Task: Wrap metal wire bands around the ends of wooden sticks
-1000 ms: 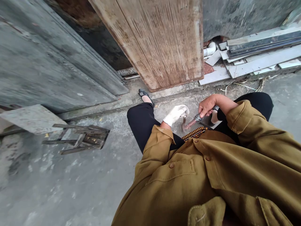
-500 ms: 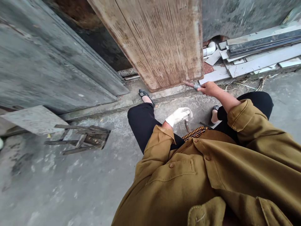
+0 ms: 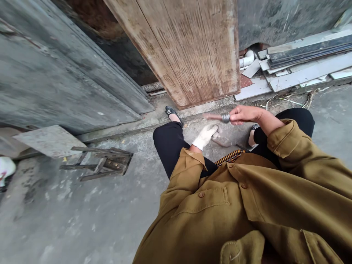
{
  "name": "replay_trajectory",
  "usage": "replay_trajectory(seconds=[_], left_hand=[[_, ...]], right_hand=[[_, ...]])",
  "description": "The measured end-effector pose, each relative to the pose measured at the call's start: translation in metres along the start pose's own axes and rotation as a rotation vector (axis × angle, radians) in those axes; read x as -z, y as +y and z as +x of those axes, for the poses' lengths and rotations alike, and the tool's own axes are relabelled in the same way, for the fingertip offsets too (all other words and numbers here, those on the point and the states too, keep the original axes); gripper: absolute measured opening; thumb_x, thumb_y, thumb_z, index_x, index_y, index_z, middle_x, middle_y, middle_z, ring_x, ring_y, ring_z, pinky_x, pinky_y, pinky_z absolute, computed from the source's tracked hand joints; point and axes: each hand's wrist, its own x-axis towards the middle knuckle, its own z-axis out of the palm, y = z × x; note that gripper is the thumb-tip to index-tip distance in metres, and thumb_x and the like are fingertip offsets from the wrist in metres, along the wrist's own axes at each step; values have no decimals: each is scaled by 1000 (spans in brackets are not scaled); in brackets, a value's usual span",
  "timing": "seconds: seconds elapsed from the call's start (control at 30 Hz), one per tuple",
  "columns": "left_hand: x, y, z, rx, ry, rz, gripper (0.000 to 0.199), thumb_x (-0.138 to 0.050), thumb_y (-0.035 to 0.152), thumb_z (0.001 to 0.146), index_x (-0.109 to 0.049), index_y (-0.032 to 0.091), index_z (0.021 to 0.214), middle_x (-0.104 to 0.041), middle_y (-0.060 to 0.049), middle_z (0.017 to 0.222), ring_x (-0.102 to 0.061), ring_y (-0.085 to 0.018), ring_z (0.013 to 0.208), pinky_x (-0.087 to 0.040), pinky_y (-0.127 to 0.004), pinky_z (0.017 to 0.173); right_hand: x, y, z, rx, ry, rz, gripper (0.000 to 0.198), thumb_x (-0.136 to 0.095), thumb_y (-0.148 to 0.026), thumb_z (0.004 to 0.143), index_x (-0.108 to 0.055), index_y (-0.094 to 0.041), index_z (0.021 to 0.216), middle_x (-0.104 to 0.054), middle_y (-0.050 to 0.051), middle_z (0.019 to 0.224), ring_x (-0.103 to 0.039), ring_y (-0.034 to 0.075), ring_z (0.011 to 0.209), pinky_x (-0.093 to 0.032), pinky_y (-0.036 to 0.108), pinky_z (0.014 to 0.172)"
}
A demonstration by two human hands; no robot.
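Nearest to the camera is the mustard-brown shirt (image 3: 203, 227) of the person, and beyond its hem there is an orange-and-black checked cloth (image 3: 227, 156) between the black trousers (image 3: 168, 146). In front of this cloth is the left hand (image 3: 205, 136), which wears a white glove. Its fingers are curled in narrowly; a thin brown rod (image 3: 223, 143) appears just beside them, but I cannot tell if the hand is holding it.

A little farther and to the right, the bare right hand (image 3: 242, 114) is closed firmly around the handle end of a rust-brown bar (image 3: 213, 116). Grey wire (image 3: 225, 118) is wound on this bar next to the fingers, and its far end, which points to the left above the glove, is blurred.

A black shoe (image 3: 173, 114) is near the concrete step. On the left side, on the grey floor (image 3: 115, 212), there is a small wooden stool (image 3: 107, 163). Farthest are a weathered plank panel (image 3: 189, 55) and, to its right, stacked tile strips (image 3: 308, 69).
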Motion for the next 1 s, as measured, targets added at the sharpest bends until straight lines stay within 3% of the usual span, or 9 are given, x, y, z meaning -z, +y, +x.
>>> replay_trajectory(seconds=[0.13,0.27,0.4,0.53,0.63,0.7,0.8,0.9,1.0], left_hand=[[-3,-3,-7,51,-165,-17,41,-61,51,85,-66,10,83,-53,1,59,-39,-7,47,-39,-23,54],[-4,-1,-10,114,-220,34,41,-63,50,83,-67,10,82,-64,-7,78,-48,-8,55,-40,-22,55],[4,8,-12,57,-108,47,36,-63,46,82,-65,10,78,-64,-6,75,-54,-10,59,-42,-23,57],[16,16,-15,18,-97,107,31,-62,40,83,-63,11,74,-61,-4,71,-52,-10,61,-41,-22,60],[17,17,-14,15,-41,129,29,-62,40,82,-63,12,74,-60,-3,70,-50,-9,60,-40,-21,58],[13,16,-13,35,2,105,30,-61,41,82,-63,12,75,-60,-3,70,-48,-9,57,-38,-21,55],[5,11,-12,85,-70,44,35,-62,46,82,-63,11,76,-60,-4,71,-46,-8,53,-37,-22,53],[-1,5,-12,135,-190,6,40,-65,50,80,-65,10,77,-63,-6,73,-50,-9,56,-39,-22,55],[-3,-3,-13,164,-261,20,42,-66,52,80,-66,10,79,-64,-7,75,-52,-9,59,-40,-22,56]], right_hand=[[11,11,12,-110,473,-54,57,-43,-69,90,-62,-15,87,-55,2,61,-41,11,51,-33,25,52],[22,28,30,-359,509,-381,47,-51,-57,92,-64,-13,80,-62,6,66,-49,12,55,-36,26,57],[19,38,37,-521,146,-639,43,-60,-53,88,-65,-13,72,-63,6,67,-51,12,56,-37,27,58],[-1,35,32,-455,-513,-320,54,-68,-67,74,-63,-13,73,-54,-2,57,-44,9,48,-34,24,51],[-8,23,22,-243,-692,-97,63,-69,-75,66,-60,-13,70,-52,-3,57,-43,6,48,-33,21,50],[-3,15,14,-56,-504,29,61,-69,-73,69,-59,-12,73,-54,-2,60,-44,6,50,-34,20,50],[15,11,5,100,126,183,62,-59,-76,76,-58,-14,80,-51,-2,58,-37,6,46,-29,21,45],[27,16,9,-42,534,106,60,-50,-73,84,-60,-14,90,-54,1,59,-39,9,47,-32,24,46],[28,23,22,-332,572,-265,47,-55,-60,88,-64,-14,82,-58,4,61,-48,12,54,-36,25,54]])
